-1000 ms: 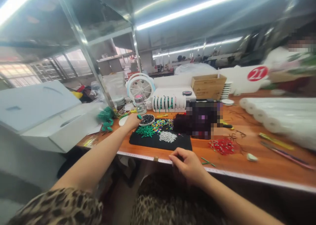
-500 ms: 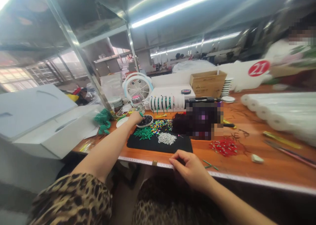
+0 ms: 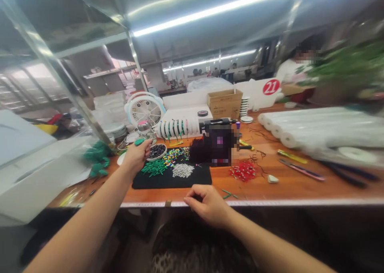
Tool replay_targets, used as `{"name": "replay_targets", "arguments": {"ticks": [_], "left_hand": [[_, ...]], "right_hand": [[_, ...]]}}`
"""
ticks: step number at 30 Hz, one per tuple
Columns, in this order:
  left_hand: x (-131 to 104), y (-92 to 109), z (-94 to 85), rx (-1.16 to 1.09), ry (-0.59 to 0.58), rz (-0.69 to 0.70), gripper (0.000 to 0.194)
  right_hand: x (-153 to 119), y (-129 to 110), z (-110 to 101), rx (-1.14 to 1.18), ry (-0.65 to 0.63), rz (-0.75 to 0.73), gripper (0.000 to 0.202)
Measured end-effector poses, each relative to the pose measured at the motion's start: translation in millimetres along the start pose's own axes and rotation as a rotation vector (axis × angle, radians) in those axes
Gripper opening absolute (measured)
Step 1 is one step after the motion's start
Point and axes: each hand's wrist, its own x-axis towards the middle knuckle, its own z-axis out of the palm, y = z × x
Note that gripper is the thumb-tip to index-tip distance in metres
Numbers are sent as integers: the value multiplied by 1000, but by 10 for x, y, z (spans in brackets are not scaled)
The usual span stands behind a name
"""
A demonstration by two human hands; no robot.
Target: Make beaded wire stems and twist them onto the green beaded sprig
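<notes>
Wooden bench (image 3: 258, 191), one black mat (image 3: 201, 178), one bead dish (image 3: 157, 158), two hands (image 3: 136, 156) (image 3: 208, 207) apart, both curled, any grip unclear

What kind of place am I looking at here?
Probably a workshop where small items are assembled by hand: sorted piles of tiny bead-like parts lie on a black mat, white spools stand behind it, and a red 21 sign suggests numbered workstations.
</notes>
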Motion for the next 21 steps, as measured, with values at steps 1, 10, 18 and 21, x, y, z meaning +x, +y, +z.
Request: {"name": "replay_targets", "arguments": {"ticks": [1,10,18,21], "left_hand": [[-210,55,46,-65,-41,-7,34],[-1715,123,627,-939,-450,-462,23],[-1767,24,756,-1193,-513,-689,41],[-1786,10,769,-1207,-484,-714,39]], "right_hand": [[-8,-5,-16,33,2,8,17],[-423,-189,-192,366,71,113,20],[-470,-247,-183,591,-62,238,18],[-417,-271,-204,662,-138,257,16]]}}
